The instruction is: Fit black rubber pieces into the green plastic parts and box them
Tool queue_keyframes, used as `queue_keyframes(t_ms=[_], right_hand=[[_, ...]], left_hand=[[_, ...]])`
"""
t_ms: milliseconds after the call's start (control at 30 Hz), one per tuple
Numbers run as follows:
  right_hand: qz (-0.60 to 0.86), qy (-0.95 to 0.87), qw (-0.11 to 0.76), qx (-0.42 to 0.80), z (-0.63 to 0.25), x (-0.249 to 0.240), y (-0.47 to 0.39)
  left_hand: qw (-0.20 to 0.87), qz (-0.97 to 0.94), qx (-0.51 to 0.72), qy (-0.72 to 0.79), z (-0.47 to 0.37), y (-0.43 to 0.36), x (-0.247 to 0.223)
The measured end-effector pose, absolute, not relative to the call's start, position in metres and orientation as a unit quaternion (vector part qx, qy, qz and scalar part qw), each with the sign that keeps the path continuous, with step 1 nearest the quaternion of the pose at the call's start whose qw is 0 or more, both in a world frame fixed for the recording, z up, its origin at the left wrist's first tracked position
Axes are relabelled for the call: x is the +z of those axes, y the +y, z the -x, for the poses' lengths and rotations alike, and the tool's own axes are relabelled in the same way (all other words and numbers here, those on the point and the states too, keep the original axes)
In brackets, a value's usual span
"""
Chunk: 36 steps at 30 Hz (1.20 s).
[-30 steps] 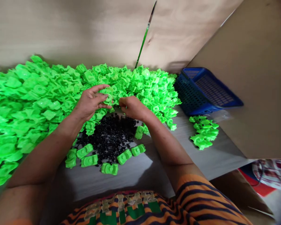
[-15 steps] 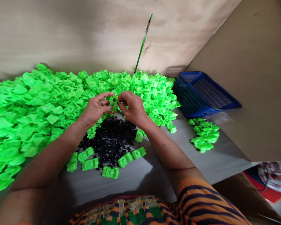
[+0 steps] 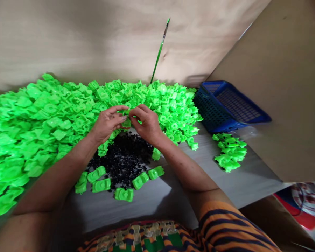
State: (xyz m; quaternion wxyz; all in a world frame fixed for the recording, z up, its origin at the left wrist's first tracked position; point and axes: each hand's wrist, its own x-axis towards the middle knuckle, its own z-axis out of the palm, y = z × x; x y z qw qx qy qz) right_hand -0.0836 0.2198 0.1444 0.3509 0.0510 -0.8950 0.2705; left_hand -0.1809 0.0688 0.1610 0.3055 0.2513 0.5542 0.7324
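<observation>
Both hands meet above the table, in front of the large heap of green plastic parts. The left hand pinches one green piece between thumb and fingers; the right hand closes on the same piece from the right. A pile of small black pins lies just below. The piece looks light, stiff and smooth, best gripped by its edges. A blue basket stands far right, beside a small green cluster.
</observation>
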Motion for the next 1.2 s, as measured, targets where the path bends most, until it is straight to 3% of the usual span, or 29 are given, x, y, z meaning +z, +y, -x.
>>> queue_keyframes(t_ms=[467,600,833,1200], right_hand=[[-0.045,-0.885,0.365,0.285,0.085,0.142,0.217],[-0.024,-0.846,0.382,0.372,0.09,0.136,0.22],[0.015,-0.734,0.31,0.604,0.098,0.13,0.222],[0.015,-0.71,0.275,0.648,0.097,0.136,0.221]], left_hand=[[0.261,-0.247,0.743,0.565,0.181,0.072,0.157],[0.245,-0.251,0.742,0.572,0.182,0.072,0.155],[0.245,-0.253,0.747,0.564,0.184,0.071,0.16],[0.238,-0.261,0.746,0.565,0.182,0.071,0.16]])
